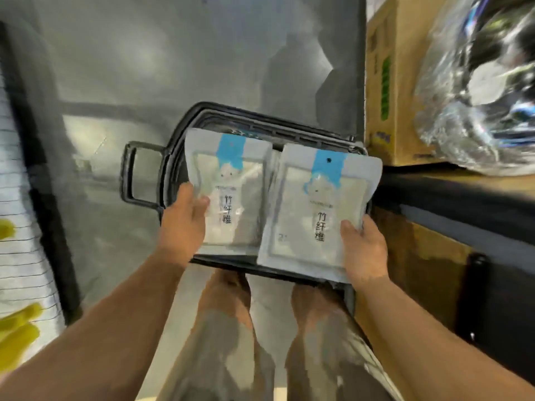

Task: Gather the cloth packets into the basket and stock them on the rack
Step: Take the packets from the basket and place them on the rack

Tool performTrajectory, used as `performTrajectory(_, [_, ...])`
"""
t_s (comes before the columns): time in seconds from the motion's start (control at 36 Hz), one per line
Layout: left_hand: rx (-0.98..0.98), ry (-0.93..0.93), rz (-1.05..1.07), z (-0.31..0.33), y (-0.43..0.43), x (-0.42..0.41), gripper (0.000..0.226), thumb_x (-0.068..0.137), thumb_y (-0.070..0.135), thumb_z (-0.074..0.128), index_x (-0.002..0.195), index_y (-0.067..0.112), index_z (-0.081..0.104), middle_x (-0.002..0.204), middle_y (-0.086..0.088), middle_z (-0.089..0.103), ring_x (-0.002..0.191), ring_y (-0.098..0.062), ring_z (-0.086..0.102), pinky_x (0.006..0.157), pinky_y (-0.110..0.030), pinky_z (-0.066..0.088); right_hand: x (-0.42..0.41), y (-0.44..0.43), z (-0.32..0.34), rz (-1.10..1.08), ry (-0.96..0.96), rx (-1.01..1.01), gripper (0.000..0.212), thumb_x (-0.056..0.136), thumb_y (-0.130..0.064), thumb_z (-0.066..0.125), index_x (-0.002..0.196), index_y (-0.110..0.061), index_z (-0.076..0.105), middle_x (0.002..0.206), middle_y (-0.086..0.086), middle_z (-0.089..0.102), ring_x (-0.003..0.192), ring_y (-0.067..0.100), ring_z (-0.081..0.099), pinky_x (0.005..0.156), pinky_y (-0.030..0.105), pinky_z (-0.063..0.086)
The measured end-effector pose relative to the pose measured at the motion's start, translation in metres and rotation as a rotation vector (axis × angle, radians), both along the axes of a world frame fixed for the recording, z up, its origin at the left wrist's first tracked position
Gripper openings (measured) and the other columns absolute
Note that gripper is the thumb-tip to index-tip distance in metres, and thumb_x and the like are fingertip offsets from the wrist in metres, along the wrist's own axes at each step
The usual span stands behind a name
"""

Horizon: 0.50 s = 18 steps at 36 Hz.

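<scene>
Down at the bottom, two bare legs (223, 328) in tan shorts stand on the grey floor (115, 68). Both arms reach out over them.

Off to the left side is a white sheet (17, 256) with thin lines and yellow marks, and a black strip (43, 183) runs beside it. On the right side is the rack (448, 192), with a dark shelf edge just beside the right packet. Under that shelf is a brown box (419, 256). Up on the shelf sit a cardboard box (396, 82) and a shiny plastic-wrapped bundle (477, 82).

The left hand (182, 224) holds the left packet (231, 183) at its side edge, thumb on top. The right hand (363, 250) holds the right packet (315, 206) at its bottom corner, thumb on top too.

Both packets are over the black basket (170, 169), which is on the floor. They cover most of it, so I cannot tell what is inside, or if the packets touch it. Its handle (126, 175) sticks out to the left.

The packets are flat and pale grey, side by side. The right one laps over the edge of the left one. Each has a blue patch at the far end, a little face under it, and black Chinese writing. The right one has a small hole in the blue patch. A pale folded cloth shows through the front.
</scene>
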<state>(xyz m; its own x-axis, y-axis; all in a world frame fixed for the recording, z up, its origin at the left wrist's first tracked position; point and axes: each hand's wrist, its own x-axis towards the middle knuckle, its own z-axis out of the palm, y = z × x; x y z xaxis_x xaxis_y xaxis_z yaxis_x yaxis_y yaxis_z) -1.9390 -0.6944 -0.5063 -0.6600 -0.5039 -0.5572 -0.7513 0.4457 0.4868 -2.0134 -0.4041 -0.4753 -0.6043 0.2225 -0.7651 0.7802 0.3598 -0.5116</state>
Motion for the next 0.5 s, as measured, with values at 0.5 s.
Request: performTrajectory(0.5, [0.239,0.528,0.125,0.382,0.003,-0.054,0.009,0.1,0.015,0.055,0.097,0.012,0.047,0.086,0.007,0.062,0.067,0.013,0.057,0.054,-0.013,0.044,-0.036,-0.007,0.368,0.067,0.562,-0.089,0.018,0.101,-0.018,0.059,0.115,-0.027,0.064,0.107,-0.006,0.073,0.099,0.012,0.07,0.082,0.031,0.058])
